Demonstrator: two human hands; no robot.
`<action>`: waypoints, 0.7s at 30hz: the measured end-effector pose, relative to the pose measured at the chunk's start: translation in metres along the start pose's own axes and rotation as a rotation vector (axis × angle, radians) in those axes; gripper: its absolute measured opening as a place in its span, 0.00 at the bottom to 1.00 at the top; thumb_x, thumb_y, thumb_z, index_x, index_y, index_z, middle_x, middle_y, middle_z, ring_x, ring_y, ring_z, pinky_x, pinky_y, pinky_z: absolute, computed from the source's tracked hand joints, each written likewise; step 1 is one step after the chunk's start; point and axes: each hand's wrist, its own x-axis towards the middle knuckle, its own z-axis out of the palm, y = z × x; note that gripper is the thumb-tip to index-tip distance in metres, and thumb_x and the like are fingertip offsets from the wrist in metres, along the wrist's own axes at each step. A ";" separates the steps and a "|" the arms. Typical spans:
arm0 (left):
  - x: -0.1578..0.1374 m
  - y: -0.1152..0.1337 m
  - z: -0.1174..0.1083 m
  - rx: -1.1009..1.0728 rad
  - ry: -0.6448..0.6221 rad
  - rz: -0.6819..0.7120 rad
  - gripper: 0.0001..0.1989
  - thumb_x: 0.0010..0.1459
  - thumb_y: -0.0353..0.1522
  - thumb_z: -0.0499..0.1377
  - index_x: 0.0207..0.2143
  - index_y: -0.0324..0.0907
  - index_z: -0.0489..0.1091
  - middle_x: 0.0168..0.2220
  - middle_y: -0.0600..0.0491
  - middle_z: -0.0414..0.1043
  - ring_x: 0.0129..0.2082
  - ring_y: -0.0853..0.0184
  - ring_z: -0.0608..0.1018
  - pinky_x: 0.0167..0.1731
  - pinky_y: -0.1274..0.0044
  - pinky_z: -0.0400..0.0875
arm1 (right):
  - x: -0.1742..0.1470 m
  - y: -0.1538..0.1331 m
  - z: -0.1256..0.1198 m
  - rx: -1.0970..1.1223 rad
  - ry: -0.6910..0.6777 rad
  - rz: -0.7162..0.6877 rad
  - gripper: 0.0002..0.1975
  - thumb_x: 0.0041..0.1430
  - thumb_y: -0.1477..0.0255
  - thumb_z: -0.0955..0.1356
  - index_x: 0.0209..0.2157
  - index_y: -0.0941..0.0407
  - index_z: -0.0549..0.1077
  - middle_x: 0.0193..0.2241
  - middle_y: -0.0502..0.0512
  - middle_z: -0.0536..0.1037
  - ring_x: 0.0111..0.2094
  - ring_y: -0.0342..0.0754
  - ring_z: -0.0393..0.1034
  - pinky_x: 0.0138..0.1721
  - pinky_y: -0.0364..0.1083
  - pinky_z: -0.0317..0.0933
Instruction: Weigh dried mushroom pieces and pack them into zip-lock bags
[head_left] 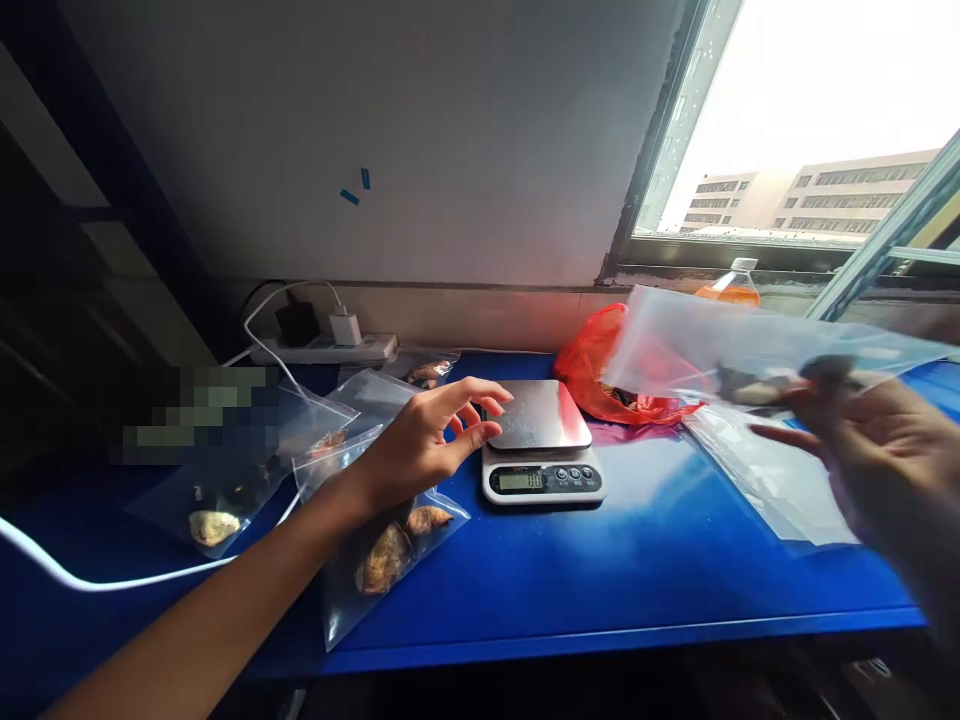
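My left hand (450, 425) hovers at the left edge of a kitchen scale (544, 475), its curved fingers apart with nothing between them. The scale's display reads zero and its steel plate (534, 412) bears nothing. On the right, my right hand (877, 440), smeared by motion, pinches a see-through plastic bag (667, 345) that stretches out sideways above the table. A dark and pale shape near those fingers is too blurred to make out. Below my left forearm lies a zip bag (337, 600) with brown lumpy pieces (385, 558) in it.
Behind the scale sits a red plastic bag (585, 365). Flat plastic bags (780, 490) lie at right on the blue table (622, 590). More filled bags (214, 525), a white cable (90, 582) and a power strip (375, 348) are at left. An orange drink bottle (739, 285) stands by the window.
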 end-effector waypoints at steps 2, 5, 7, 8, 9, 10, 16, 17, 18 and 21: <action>0.001 -0.004 0.000 0.047 -0.010 -0.021 0.12 0.61 0.31 0.57 0.48 0.44 0.69 0.41 0.52 0.76 0.33 0.69 0.78 0.33 0.75 0.74 | 0.022 0.004 -0.029 -0.185 0.077 0.036 0.19 0.46 0.56 0.75 0.35 0.52 0.72 0.38 0.61 0.80 0.36 0.56 0.77 0.37 0.55 0.72; 0.001 -0.010 -0.001 0.101 -0.034 -0.052 0.13 0.61 0.32 0.57 0.48 0.45 0.69 0.41 0.52 0.76 0.35 0.68 0.78 0.34 0.75 0.73 | 0.051 0.005 -0.041 -0.638 0.111 -0.020 0.20 0.48 0.54 0.73 0.38 0.52 0.73 0.33 0.60 0.80 0.35 0.60 0.77 0.34 0.56 0.68; 0.001 -0.013 -0.002 0.123 -0.057 -0.057 0.13 0.61 0.32 0.57 0.49 0.46 0.69 0.41 0.52 0.76 0.36 0.67 0.77 0.35 0.74 0.73 | 0.067 0.003 -0.025 -0.817 0.054 -0.133 0.18 0.51 0.56 0.71 0.39 0.53 0.73 0.31 0.59 0.80 0.37 0.60 0.76 0.35 0.54 0.65; 0.001 -0.015 -0.002 0.130 -0.066 -0.057 0.14 0.61 0.32 0.56 0.49 0.46 0.68 0.41 0.52 0.76 0.36 0.66 0.77 0.36 0.74 0.73 | 0.074 0.000 -0.012 -0.854 0.013 -0.194 0.17 0.53 0.57 0.70 0.39 0.54 0.74 0.31 0.60 0.80 0.37 0.59 0.76 0.35 0.53 0.63; 0.001 -0.017 -0.003 0.136 -0.070 -0.054 0.14 0.61 0.32 0.56 0.50 0.46 0.68 0.40 0.52 0.76 0.36 0.66 0.77 0.36 0.73 0.73 | 0.080 -0.003 0.002 -0.870 -0.035 -0.245 0.17 0.54 0.58 0.70 0.39 0.55 0.75 0.31 0.61 0.80 0.38 0.58 0.75 0.34 0.51 0.61; 0.001 -0.019 -0.003 0.145 -0.069 -0.051 0.14 0.61 0.32 0.55 0.50 0.46 0.69 0.40 0.51 0.76 0.36 0.66 0.77 0.36 0.73 0.72 | 0.087 -0.007 0.017 -0.870 -0.088 -0.275 0.17 0.55 0.58 0.70 0.38 0.56 0.76 0.32 0.62 0.80 0.36 0.56 0.74 0.34 0.50 0.59; 0.001 -0.033 -0.010 0.186 -0.073 -0.059 0.14 0.61 0.34 0.56 0.49 0.46 0.71 0.40 0.51 0.76 0.34 0.65 0.76 0.33 0.74 0.70 | 0.126 -0.036 0.065 -0.853 -0.275 -0.210 0.18 0.54 0.59 0.70 0.34 0.62 0.79 0.28 0.59 0.79 0.25 0.40 0.63 0.33 0.47 0.54; 0.001 -0.034 -0.010 0.182 -0.076 -0.063 0.14 0.60 0.34 0.57 0.48 0.47 0.71 0.40 0.51 0.76 0.33 0.66 0.76 0.33 0.74 0.70 | 0.131 -0.041 0.066 -0.854 -0.249 -0.211 0.17 0.54 0.61 0.70 0.34 0.63 0.79 0.29 0.59 0.79 0.24 0.39 0.62 0.33 0.47 0.54; 0.001 -0.036 -0.010 0.176 -0.077 -0.065 0.14 0.59 0.34 0.58 0.48 0.47 0.72 0.41 0.51 0.76 0.32 0.66 0.76 0.32 0.75 0.69 | 0.135 -0.045 0.065 -0.847 -0.208 -0.217 0.17 0.55 0.62 0.70 0.35 0.63 0.80 0.29 0.59 0.80 0.23 0.38 0.62 0.32 0.47 0.54; 0.000 -0.037 -0.010 0.163 -0.083 -0.062 0.15 0.58 0.33 0.59 0.49 0.48 0.72 0.41 0.51 0.76 0.31 0.66 0.76 0.31 0.76 0.68 | 0.140 -0.052 0.056 -0.784 -0.045 -0.276 0.16 0.56 0.66 0.70 0.39 0.64 0.80 0.32 0.63 0.80 0.25 0.39 0.65 0.32 0.47 0.56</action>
